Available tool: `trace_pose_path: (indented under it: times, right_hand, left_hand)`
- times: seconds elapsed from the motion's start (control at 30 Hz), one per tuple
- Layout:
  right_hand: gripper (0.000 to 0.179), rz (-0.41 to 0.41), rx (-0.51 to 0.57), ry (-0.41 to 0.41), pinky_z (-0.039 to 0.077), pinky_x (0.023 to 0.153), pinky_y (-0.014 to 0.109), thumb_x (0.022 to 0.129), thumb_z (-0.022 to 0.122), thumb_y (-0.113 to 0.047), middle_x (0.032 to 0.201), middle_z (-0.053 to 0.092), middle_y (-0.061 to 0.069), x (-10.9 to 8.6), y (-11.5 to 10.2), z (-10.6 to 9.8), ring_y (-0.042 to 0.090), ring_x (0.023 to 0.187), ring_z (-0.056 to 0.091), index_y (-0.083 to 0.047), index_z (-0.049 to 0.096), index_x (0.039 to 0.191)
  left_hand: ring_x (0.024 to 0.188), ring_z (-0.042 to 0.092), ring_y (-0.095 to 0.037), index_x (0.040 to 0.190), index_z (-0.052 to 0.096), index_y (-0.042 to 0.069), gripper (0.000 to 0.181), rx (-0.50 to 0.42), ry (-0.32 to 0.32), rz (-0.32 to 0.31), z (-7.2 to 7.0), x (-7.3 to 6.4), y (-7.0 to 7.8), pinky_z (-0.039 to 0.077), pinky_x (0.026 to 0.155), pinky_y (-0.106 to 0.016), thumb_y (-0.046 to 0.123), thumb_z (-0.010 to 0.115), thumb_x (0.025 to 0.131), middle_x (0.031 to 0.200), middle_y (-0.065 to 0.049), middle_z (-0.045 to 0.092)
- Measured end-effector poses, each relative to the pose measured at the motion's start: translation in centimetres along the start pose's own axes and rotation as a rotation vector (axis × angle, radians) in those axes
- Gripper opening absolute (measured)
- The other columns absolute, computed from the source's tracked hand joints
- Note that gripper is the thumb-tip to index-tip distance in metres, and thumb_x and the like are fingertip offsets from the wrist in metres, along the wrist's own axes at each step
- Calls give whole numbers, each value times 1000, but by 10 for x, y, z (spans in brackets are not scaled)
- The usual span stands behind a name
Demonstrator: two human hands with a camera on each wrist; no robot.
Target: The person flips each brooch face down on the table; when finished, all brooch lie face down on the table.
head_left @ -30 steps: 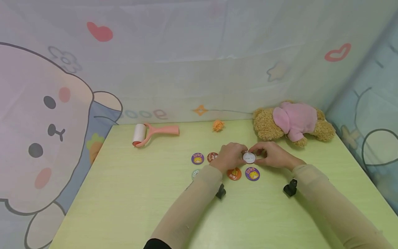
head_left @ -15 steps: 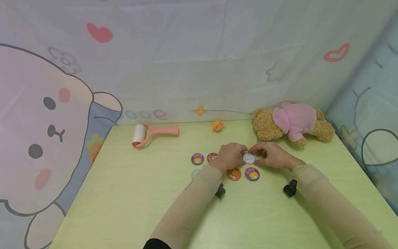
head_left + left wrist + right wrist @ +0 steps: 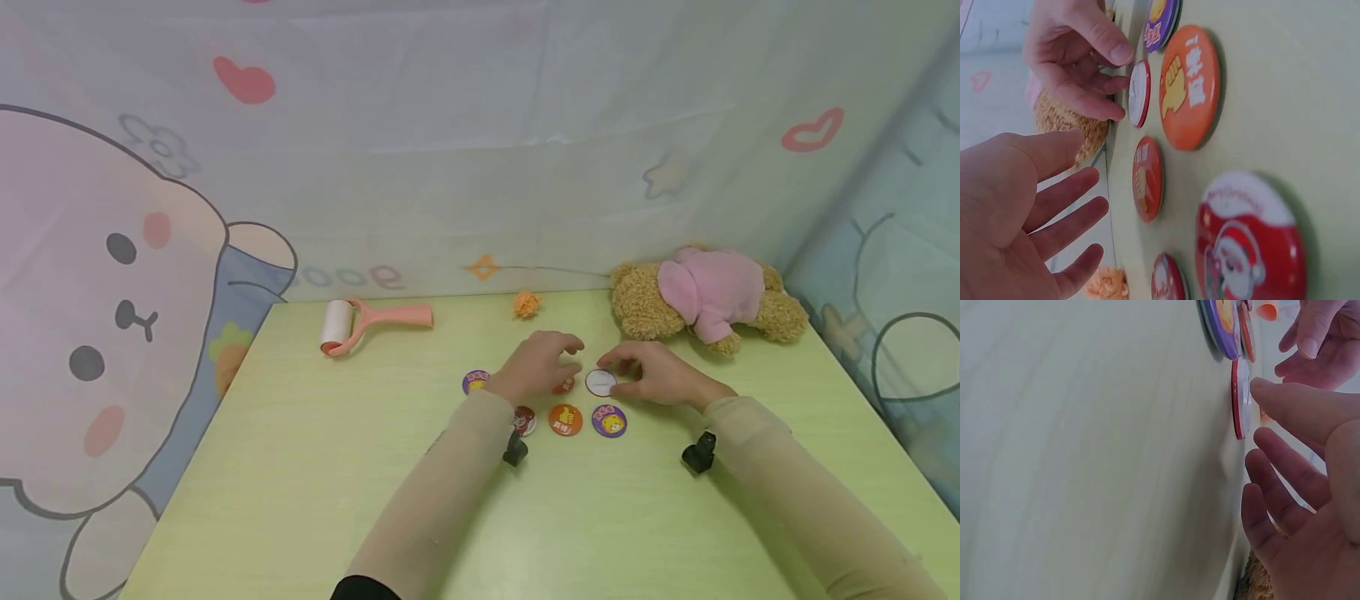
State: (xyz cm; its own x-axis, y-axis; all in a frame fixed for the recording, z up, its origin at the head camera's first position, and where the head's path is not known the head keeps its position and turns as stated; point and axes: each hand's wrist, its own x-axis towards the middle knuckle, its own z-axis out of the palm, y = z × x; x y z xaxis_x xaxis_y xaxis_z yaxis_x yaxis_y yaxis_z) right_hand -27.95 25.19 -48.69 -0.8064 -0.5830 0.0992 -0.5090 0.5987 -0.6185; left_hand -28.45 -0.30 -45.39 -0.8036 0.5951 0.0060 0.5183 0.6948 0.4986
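White badge [image 3: 600, 383] lies flat on table [image 3: 637, 517], right hand [image 3: 663, 375] loosely open at its edge, actual touch hard to judge, left hand [image 3: 534, 367] open, fingers apart, near a red-orange badge [image 3: 1148, 179].

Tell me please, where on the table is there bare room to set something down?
Free: the left part of the table, in front of the roller and left of the badges; also the near strip between the forearms. Crowded: the middle, where badges lie close together by the left hand and right hand.
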Motion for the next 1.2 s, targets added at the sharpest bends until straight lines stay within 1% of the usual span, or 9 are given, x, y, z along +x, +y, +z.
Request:
trace_pose_path:
  times: [0.1, 0.2, 0.37, 0.5, 0.67, 0.77, 0.87, 1.07, 1.2]
  right_hand:
    - [39, -16, -5, 11, 57, 87, 38, 87, 87, -13, 115, 75, 1, 3, -1, 1, 20, 100, 67, -8, 75, 124]
    - [39, -19, -17, 20, 56, 90, 42, 87, 87, -16, 119, 75, 0, 6, -2, 2, 20, 104, 68, -9, 75, 124]
    - [40, -14, -2, 15, 54, 98, 52, 88, 87, -18, 123, 75, 3, 11, -8, 3, 27, 114, 68, -9, 75, 125]
    - [41, -20, 11, 1, 51, 103, 57, 91, 84, -20, 126, 74, 4, 16, -14, 4, 31, 121, 66, -8, 73, 128]
    - [41, -61, -9, -6, 50, 104, 57, 93, 82, -19, 127, 74, 5, 23, -20, 7, 32, 123, 65, -7, 72, 130]
    - [41, -83, -21, -4, 51, 104, 56, 91, 81, -16, 128, 74, 6, 26, -24, 9, 32, 124, 65, -6, 72, 130]
    - [41, -87, -30, -6, 52, 104, 55, 90, 83, -17, 128, 73, 6, 29, -27, 11, 32, 125, 65, -7, 73, 129]
    - [39, -132, -76, -1, 55, 97, 54, 89, 85, -17, 125, 75, 7, 35, -29, 16, 32, 117, 69, -8, 75, 125]
    - [38, -146, -80, -17, 56, 96, 52, 89, 84, -15, 124, 75, 8, 38, -31, 19, 31, 113, 70, -7, 75, 124]
  left_hand:
    - [126, 65, -23, 138, 68, 8, 37, 3, 16, -16, -5, -3, -5, 52, 105, -32, 23, 68, 104, 134, -6, 71]
    - [127, 65, -23, 136, 69, 8, 36, 22, 27, -24, -8, -6, -11, 52, 105, -32, 24, 68, 104, 133, -5, 72]
    - [127, 65, -23, 133, 71, 8, 34, 43, 24, -28, -11, -12, -18, 51, 107, -34, 25, 68, 104, 131, -5, 73]
    - [128, 64, -23, 133, 71, 9, 34, 53, 23, -28, -14, -16, -21, 50, 108, -35, 27, 69, 104, 131, -4, 73]
    - [129, 63, -21, 132, 72, 11, 35, 59, 17, -50, -16, -21, -25, 50, 108, -35, 29, 71, 102, 131, -1, 73]
    - [124, 65, -20, 132, 73, 12, 35, 49, 2, -61, -16, -23, -27, 51, 105, -34, 29, 73, 101, 131, -1, 73]
    - [119, 66, -20, 131, 74, 12, 37, 44, -11, -63, -17, -25, -28, 52, 103, -34, 28, 75, 99, 131, -2, 73]
    - [125, 64, -20, 131, 73, 12, 39, 60, -24, -47, -14, -29, -31, 51, 107, -36, 28, 79, 96, 130, -1, 73]
    - [121, 64, -20, 132, 73, 12, 40, 45, -36, -54, -12, -31, -34, 51, 106, -37, 26, 78, 95, 130, -2, 72]
